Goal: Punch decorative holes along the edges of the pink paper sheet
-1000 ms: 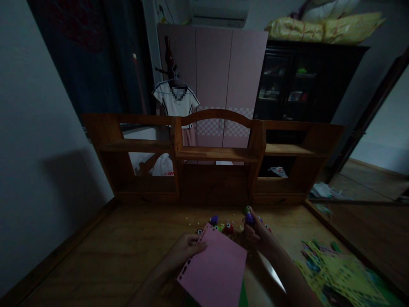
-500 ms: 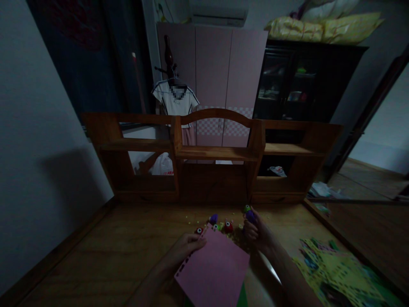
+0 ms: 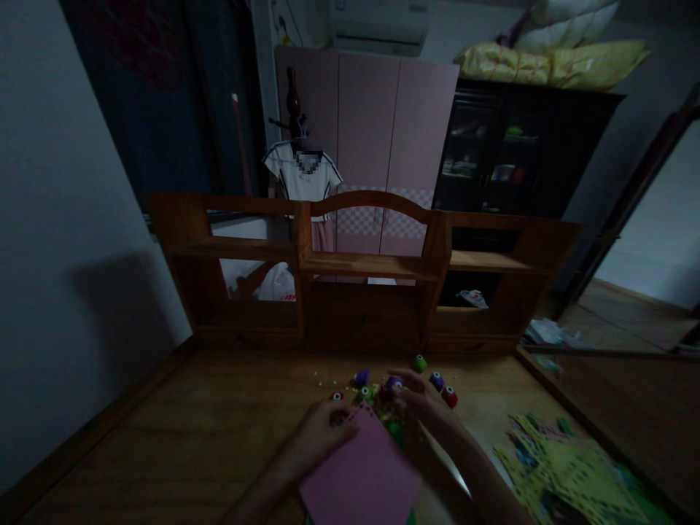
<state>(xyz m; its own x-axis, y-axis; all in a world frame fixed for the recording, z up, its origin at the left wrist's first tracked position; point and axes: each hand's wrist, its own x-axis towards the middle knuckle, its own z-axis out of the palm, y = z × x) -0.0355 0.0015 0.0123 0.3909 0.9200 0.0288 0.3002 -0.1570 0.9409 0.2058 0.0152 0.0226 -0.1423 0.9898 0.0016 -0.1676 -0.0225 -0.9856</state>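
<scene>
My left hand (image 3: 328, 430) is closed on the upper left edge of a pink sheet of paper (image 3: 364, 470), which has small holes punched along its edges. My right hand (image 3: 424, 401) has its thumb and fingers around a small purple craft punch (image 3: 394, 383) with an eye-like spot, just beyond the paper's upper corner. A green craft punch (image 3: 365, 394), a red one (image 3: 337, 397) and another purple one (image 3: 362, 377) lie around that corner. Right of my right hand are more punches: green (image 3: 419, 363), purple (image 3: 436, 379) and red (image 3: 450, 396).
Tiny pale paper bits (image 3: 377, 390) are scattered among the punches. Perforated yellow and green sheets (image 3: 574, 459) are piled at the right. A wooden shelf unit (image 3: 372, 266) borders the tabletop's far side, with a wall (image 3: 109, 292) on the left.
My right hand has moved left and closer to the paper's top corner. The green, purple and red punches at the right now show more clearly. The pink sheet has shifted slightly downward.
</scene>
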